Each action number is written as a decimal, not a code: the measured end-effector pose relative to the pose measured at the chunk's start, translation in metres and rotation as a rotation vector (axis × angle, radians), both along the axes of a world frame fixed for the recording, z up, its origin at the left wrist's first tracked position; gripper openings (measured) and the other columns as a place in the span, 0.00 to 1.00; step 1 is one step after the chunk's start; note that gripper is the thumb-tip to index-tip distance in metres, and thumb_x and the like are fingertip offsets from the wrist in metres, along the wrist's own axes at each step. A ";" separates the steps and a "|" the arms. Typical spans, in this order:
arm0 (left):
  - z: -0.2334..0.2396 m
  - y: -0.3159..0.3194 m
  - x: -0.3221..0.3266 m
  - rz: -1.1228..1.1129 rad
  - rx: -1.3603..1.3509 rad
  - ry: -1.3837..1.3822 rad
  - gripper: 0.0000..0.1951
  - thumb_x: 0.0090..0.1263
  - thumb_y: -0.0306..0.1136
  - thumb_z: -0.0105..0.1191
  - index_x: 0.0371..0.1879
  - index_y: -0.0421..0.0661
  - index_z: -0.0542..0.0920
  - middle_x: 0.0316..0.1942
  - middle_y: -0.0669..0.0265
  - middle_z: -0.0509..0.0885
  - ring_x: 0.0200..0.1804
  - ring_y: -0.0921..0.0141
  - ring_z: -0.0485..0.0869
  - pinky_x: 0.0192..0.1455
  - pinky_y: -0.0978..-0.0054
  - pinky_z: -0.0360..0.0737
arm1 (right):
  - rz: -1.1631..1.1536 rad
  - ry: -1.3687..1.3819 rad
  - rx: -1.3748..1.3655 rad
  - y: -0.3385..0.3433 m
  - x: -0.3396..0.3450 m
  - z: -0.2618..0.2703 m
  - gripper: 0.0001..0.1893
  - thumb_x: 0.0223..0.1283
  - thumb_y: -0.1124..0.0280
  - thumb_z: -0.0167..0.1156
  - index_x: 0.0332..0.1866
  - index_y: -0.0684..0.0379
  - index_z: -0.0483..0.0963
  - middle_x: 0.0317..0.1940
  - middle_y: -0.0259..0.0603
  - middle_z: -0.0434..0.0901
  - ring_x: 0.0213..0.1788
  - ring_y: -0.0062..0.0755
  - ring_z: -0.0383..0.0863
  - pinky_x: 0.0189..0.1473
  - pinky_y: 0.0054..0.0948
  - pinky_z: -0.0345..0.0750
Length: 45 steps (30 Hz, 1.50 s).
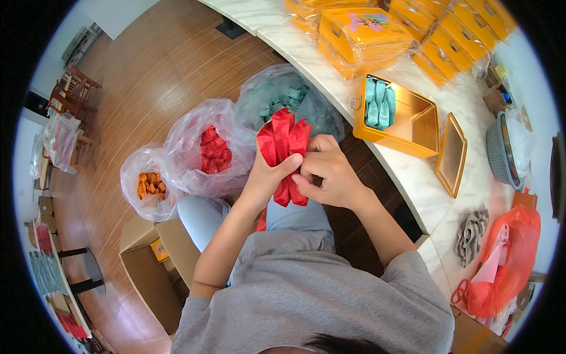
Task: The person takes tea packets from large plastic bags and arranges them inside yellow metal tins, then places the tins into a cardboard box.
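Observation:
My left hand [269, 177] is wrapped around a bundle of several red foil packets [285, 137], its thumb across their front. At the right side of the bundle, the curled fingers and thumb of my right hand [329, 175] grip the packets' edge; some fingertips are hidden. The bundle is upright above my lap. To its right on the marble-patterned table sits an open yellow tin box [398, 144]. Several teal packets [379, 104] stand in its left end. The box's lid [452, 155] lies beside it, inner side up.
On the floor are plastic bags of orange packets [151, 185], red packets [216, 150] and teal packets [285, 104]. A cardboard box [132, 261] stands by my left leg. Wrapped yellow tins [362, 37], a grey basket [499, 150] and red-handled scissors [460, 291] are on the table [411, 186].

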<state>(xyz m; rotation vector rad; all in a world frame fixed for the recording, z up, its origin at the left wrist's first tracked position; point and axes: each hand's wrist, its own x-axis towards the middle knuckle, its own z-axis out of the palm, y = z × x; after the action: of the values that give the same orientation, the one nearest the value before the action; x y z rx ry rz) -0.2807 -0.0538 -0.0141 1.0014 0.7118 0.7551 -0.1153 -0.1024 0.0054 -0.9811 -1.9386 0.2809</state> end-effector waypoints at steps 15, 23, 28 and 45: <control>0.000 -0.012 -0.033 0.117 0.144 0.068 0.48 0.58 0.28 0.67 0.72 0.45 0.47 0.60 0.58 0.70 0.59 0.70 0.73 0.62 0.69 0.72 | -0.123 -0.025 -0.046 0.014 -0.020 0.012 0.20 0.50 0.67 0.71 0.47 0.65 0.77 0.41 0.49 0.83 0.44 0.47 0.83 0.47 0.37 0.80; -0.010 -0.016 -0.045 0.123 0.120 0.109 0.48 0.56 0.31 0.69 0.71 0.45 0.49 0.59 0.58 0.69 0.58 0.69 0.73 0.61 0.70 0.72 | -0.132 -0.141 -0.028 0.015 -0.032 0.006 0.08 0.55 0.76 0.66 0.40 0.64 0.80 0.35 0.45 0.84 0.36 0.42 0.84 0.39 0.32 0.80; -0.023 -0.020 -0.052 0.126 0.057 0.085 0.48 0.56 0.30 0.69 0.71 0.46 0.49 0.58 0.59 0.70 0.57 0.69 0.74 0.61 0.70 0.72 | -0.088 -0.022 -0.253 0.015 -0.034 -0.009 0.09 0.59 0.75 0.63 0.44 0.64 0.79 0.40 0.47 0.83 0.41 0.42 0.84 0.44 0.30 0.80; -0.020 -0.020 -0.055 0.332 0.146 0.038 0.42 0.69 0.39 0.59 0.71 0.47 0.42 0.62 0.55 0.68 0.63 0.67 0.71 0.65 0.67 0.69 | -0.182 0.166 -0.275 -0.006 -0.082 -0.022 0.25 0.63 0.72 0.58 0.65 0.68 0.66 0.58 0.58 0.74 0.58 0.52 0.77 0.59 0.37 0.73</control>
<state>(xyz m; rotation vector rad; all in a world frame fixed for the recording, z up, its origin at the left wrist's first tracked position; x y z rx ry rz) -0.3359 -0.0741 -0.0339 1.0442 0.8779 1.0908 -0.1971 -0.1084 -0.0170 -1.2637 -1.6754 0.5177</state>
